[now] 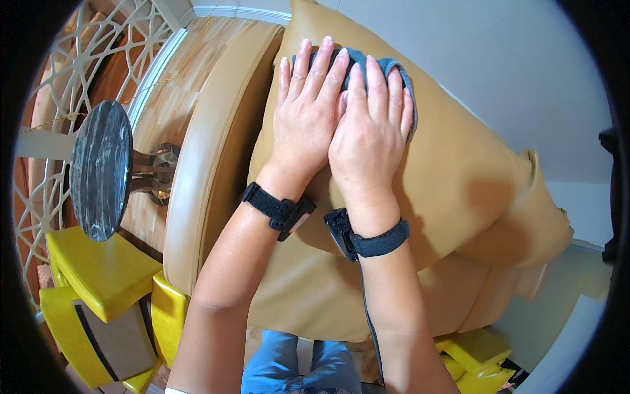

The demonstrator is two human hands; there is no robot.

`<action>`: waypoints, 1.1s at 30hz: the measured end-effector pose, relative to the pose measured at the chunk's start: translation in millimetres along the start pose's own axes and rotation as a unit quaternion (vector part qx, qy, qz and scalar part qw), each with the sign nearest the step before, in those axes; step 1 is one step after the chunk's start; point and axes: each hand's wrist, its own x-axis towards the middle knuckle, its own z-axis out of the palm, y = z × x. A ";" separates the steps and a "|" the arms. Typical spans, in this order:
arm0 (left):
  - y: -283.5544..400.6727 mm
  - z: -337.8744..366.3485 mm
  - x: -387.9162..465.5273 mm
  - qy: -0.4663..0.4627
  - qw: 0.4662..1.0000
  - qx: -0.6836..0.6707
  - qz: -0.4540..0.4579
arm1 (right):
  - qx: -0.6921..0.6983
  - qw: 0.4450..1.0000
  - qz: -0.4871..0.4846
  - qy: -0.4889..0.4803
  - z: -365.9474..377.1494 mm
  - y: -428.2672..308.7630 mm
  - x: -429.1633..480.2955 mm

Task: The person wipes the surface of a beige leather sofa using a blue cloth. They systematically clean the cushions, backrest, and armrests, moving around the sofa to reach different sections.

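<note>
Both palms face down, side by side, near the top of a tan leather-like cushion (pixel 453 162) on a matching sofa seat (pixel 295 295). Under the fingers of my right hand (pixel 369 133) lies a dark blue-grey cloth (pixel 412 106), its edge showing at the right. My left hand (pixel 307 113) rests flat with its fingers spread, partly over the same cloth. The two hands touch at the thumbs. Black straps with small devices sit on both wrists, and a thin cable runs down my right forearm. Much of the cloth is hidden beneath the hands.
The sofa's padded armrest (pixel 211 147) curves along the left. Beyond it stands a small round table (pixel 102 170) with a dark marbled top, beside a white lattice screen (pixel 49 202). Yellow stools (pixel 108 276) are at lower left, more yellow pieces at lower right. A pale wall (pixel 502 74) rises behind the cushion.
</note>
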 end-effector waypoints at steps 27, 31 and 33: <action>-67.1 11.2 -204.3 -0.136 0.951 -0.133 -0.244 | -0.048 0.932 -0.241 -0.266 39.9 -77.7 -125.3; -50.8 14.6 -279.1 -0.227 0.902 -0.097 -0.354 | -0.005 0.888 -0.251 -0.386 38.5 -95.6 -186.3; -36.2 9.9 -277.2 -0.174 0.918 -0.098 -0.342 | 0.063 0.897 -0.226 -0.373 32.3 -89.0 -184.6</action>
